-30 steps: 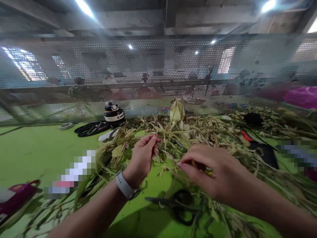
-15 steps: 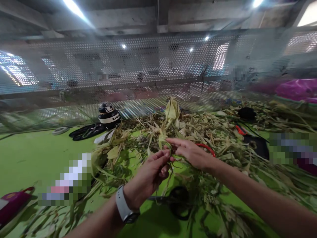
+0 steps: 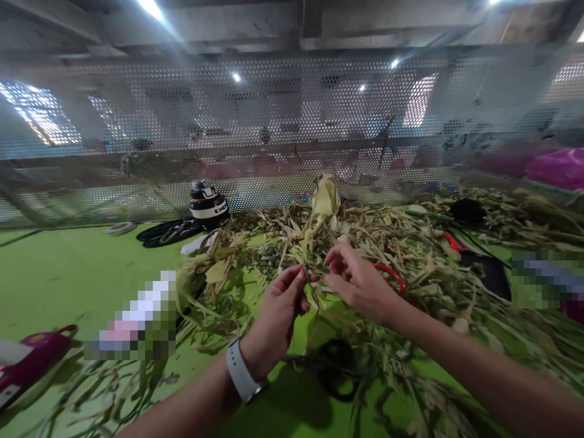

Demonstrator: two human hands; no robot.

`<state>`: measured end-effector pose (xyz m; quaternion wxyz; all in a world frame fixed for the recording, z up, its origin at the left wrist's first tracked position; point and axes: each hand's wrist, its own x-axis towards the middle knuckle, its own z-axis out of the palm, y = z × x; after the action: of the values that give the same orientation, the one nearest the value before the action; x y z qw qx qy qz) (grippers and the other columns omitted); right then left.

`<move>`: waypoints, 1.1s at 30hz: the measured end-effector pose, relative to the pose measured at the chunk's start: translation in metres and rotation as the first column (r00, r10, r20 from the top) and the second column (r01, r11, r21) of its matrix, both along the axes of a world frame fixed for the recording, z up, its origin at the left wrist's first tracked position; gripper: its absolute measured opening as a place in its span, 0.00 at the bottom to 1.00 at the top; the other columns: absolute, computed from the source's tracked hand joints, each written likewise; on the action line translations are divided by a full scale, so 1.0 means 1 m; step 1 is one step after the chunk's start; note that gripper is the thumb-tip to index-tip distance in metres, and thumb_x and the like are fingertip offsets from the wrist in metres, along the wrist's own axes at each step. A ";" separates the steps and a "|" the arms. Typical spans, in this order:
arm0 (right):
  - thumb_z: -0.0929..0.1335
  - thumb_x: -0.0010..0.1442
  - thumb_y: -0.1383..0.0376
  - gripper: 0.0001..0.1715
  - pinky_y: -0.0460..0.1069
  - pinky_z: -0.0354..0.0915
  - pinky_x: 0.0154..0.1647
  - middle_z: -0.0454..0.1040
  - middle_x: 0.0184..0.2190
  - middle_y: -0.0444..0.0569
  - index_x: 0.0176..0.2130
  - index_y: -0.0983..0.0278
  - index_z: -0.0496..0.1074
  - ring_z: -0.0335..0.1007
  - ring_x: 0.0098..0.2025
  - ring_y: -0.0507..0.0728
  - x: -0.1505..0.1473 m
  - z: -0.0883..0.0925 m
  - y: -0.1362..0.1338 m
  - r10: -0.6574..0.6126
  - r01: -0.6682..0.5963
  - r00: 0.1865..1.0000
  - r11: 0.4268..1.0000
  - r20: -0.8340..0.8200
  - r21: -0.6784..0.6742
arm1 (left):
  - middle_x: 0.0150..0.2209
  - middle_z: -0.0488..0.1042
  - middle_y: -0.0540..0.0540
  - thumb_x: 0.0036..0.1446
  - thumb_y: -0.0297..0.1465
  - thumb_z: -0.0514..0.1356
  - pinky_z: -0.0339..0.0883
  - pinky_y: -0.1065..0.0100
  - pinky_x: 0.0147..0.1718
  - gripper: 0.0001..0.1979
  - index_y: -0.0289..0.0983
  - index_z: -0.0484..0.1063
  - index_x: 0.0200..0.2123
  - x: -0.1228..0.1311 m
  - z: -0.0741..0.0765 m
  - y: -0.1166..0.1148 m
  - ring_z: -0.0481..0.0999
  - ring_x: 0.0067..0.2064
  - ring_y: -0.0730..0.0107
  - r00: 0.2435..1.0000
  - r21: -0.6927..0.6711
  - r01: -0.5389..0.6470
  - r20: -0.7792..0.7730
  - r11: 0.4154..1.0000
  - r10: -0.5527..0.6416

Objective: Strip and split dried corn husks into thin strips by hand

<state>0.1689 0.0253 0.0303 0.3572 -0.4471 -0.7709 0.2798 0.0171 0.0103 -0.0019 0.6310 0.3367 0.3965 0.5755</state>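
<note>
My left hand [image 3: 280, 316], with a pale watch strap on its wrist, pinches a thin green strip of husk [image 3: 308, 277] between thumb and fingertips. The strip runs toward a bundle of pale corn husk [image 3: 325, 201] that stands upright just beyond the hands. To the right of the strip, my right hand [image 3: 362, 285] is open, fingers bent and apart, with nothing visible in it. Scissors with black handles [image 3: 337, 368] lie on the green table below the hands. A red loop handle [image 3: 393, 277] shows beside my right hand, its other part hidden.
Dried husks and leaves [image 3: 410, 243] are strewn over the green table [image 3: 114, 255]. A black-and-white bottle [image 3: 208, 205] stands at the back left, near a black pouch [image 3: 166, 231]. Behind it all rises a perforated screen [image 3: 274, 121]. A magenta object [image 3: 41, 359] lies at left.
My right hand has drawn back from the husk strip and its fingers have come apart. My left hand still pinches the strip. The whole view has shifted slightly.
</note>
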 end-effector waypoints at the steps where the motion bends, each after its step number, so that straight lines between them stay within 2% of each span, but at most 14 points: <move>1: 0.63 0.55 0.65 0.08 0.46 0.57 0.28 0.65 0.27 0.43 0.38 0.63 0.63 0.60 0.27 0.51 -0.002 -0.001 -0.003 0.012 -0.018 0.997 0.998 0.079 0.068 | 0.24 0.70 0.54 0.42 0.34 0.67 0.54 0.81 0.14 0.16 0.34 0.70 0.36 0.000 -0.001 0.000 0.60 0.16 0.87 1.000 0.012 -0.014 -0.013 1.000 0.015; 3: 0.64 0.55 0.63 0.07 0.47 0.57 0.32 0.66 0.30 0.45 0.35 0.63 0.66 0.62 0.31 0.53 -0.005 -0.003 -0.007 0.006 -0.052 0.969 0.982 0.247 0.181 | 0.24 0.68 0.55 0.42 0.35 0.67 0.52 0.81 0.13 0.16 0.34 0.71 0.35 0.000 -0.001 -0.001 0.58 0.16 0.87 0.999 0.019 -0.033 -0.038 0.999 0.033; 5: 0.64 0.56 0.59 0.11 0.48 0.57 0.34 0.68 0.34 0.48 0.37 0.63 0.68 0.64 0.35 0.55 -0.007 -0.006 -0.011 -0.052 -0.054 0.925 0.963 0.376 0.266 | 0.24 0.68 0.56 0.43 0.36 0.66 0.50 0.81 0.13 0.16 0.35 0.71 0.36 0.000 -0.002 -0.002 0.57 0.16 0.87 0.997 0.018 -0.036 -0.068 0.999 0.038; 7: 0.63 0.57 0.56 0.16 0.48 0.56 0.33 0.70 0.35 0.50 0.40 0.63 0.69 0.65 0.34 0.55 -0.009 -0.011 -0.012 -0.098 -0.040 0.896 0.954 0.434 0.299 | 0.24 0.69 0.56 0.43 0.37 0.66 0.49 0.80 0.14 0.16 0.36 0.71 0.36 0.001 -0.002 -0.004 0.56 0.16 0.87 0.996 0.016 -0.040 -0.085 0.999 0.042; 9: 0.62 0.58 0.57 0.15 0.47 0.55 0.32 0.72 0.33 0.49 0.39 0.64 0.70 0.65 0.32 0.54 -0.011 -0.016 -0.011 -0.109 -0.033 0.894 0.951 0.434 0.307 | 0.24 0.68 0.56 0.43 0.37 0.66 0.49 0.80 0.13 0.16 0.35 0.71 0.36 0.003 -0.002 -0.005 0.55 0.16 0.87 0.994 0.021 -0.044 -0.100 0.999 0.046; 12: 0.62 0.59 0.63 0.10 0.45 0.53 0.29 0.71 0.27 0.45 0.32 0.64 0.70 0.63 0.28 0.51 -0.012 -0.020 -0.010 -0.048 -0.059 0.935 0.956 0.351 0.288 | 0.23 0.67 0.56 0.44 0.38 0.65 0.48 0.79 0.13 0.17 0.34 0.70 0.36 0.004 -0.002 -0.005 0.55 0.16 0.86 0.992 0.040 -0.030 -0.121 0.999 0.034; 14: 0.62 0.59 0.65 0.10 0.45 0.52 0.27 0.68 0.23 0.43 0.28 0.64 0.69 0.60 0.25 0.49 -0.012 -0.018 -0.010 0.012 -0.083 0.960 0.966 0.279 0.243 | 0.22 0.66 0.56 0.45 0.38 0.64 0.49 0.79 0.13 0.17 0.33 0.69 0.36 0.005 -0.003 -0.004 0.55 0.16 0.85 0.990 0.060 -0.008 -0.139 0.998 0.017; 18: 0.61 0.59 0.66 0.10 0.44 0.50 0.24 0.62 0.20 0.40 0.28 0.65 0.67 0.53 0.21 0.48 -0.011 -0.006 -0.013 0.096 -0.122 0.982 0.979 0.163 0.161 | 0.19 0.63 0.57 0.49 0.39 0.61 0.51 0.79 0.13 0.17 0.34 0.64 0.39 0.001 -0.008 -0.004 0.56 0.15 0.83 0.966 0.124 -0.012 -0.254 0.992 0.043; 21: 0.61 0.59 0.66 0.08 0.44 0.50 0.24 0.61 0.20 0.40 0.29 0.65 0.66 0.52 0.22 0.48 -0.009 0.003 -0.016 0.156 -0.165 0.983 0.982 0.102 0.096 | 0.19 0.63 0.58 0.53 0.38 0.57 0.52 0.79 0.12 0.17 0.38 0.60 0.44 -0.002 -0.010 -0.006 0.57 0.15 0.81 0.902 0.245 0.007 -0.420 0.970 0.099; 24: 0.61 0.60 0.65 0.08 0.43 0.52 0.24 0.60 0.21 0.40 0.30 0.65 0.65 0.53 0.23 0.48 -0.007 0.010 -0.015 0.182 -0.188 0.980 0.980 -0.085 -0.071 | 0.23 0.68 0.53 0.54 0.36 0.56 0.56 0.78 0.16 0.13 0.37 0.65 0.42 -0.003 -0.006 -0.009 0.63 0.18 0.79 0.793 0.339 0.127 -0.599 0.932 0.110; 26: 0.61 0.59 0.66 0.08 0.42 0.54 0.24 0.61 0.22 0.40 0.29 0.66 0.63 0.55 0.24 0.48 -0.006 0.013 -0.012 0.161 -0.205 0.960 0.961 -0.231 -0.184 | 0.25 0.71 0.50 0.53 0.37 0.56 0.59 0.76 0.16 0.13 0.35 0.69 0.39 -0.003 0.001 -0.011 0.66 0.18 0.77 0.744 0.280 0.207 -0.667 0.937 0.035; 28: 0.61 0.59 0.67 0.08 0.42 0.55 0.25 0.62 0.21 0.40 0.28 0.66 0.63 0.57 0.24 0.48 -0.005 0.014 -0.010 0.136 -0.225 0.940 0.936 -0.311 -0.270 | 0.25 0.73 0.48 0.51 0.38 0.56 0.62 0.74 0.18 0.14 0.34 0.71 0.37 -0.003 0.010 -0.012 0.69 0.19 0.74 0.744 0.181 0.284 -0.661 0.942 -0.097; 31: 0.63 0.58 0.65 0.09 0.43 0.53 0.23 0.61 0.20 0.39 0.27 0.66 0.64 0.55 0.22 0.47 -0.002 0.013 -0.006 0.153 -0.239 0.943 0.928 -0.294 -0.284 | 0.25 0.76 0.45 0.49 0.39 0.59 0.65 0.72 0.23 0.13 0.34 0.74 0.30 -0.008 0.022 -0.010 0.74 0.26 0.68 0.725 0.044 0.385 -0.632 0.922 -0.273; 33: 0.64 0.57 0.64 0.09 0.43 0.51 0.22 0.59 0.19 0.39 0.28 0.66 0.66 0.52 0.22 0.47 0.001 0.013 -0.004 0.172 -0.233 0.955 0.939 -0.243 -0.252 | 0.23 0.76 0.45 0.48 0.40 0.60 0.63 0.73 0.23 0.14 0.35 0.77 0.27 -0.014 0.025 -0.007 0.72 0.25 0.68 0.674 -0.006 0.422 -0.666 0.907 -0.318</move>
<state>0.1698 0.0210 0.0432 0.3422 -0.3774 -0.7223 0.4677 0.0032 0.0033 0.0229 0.5290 0.6351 0.4707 0.3087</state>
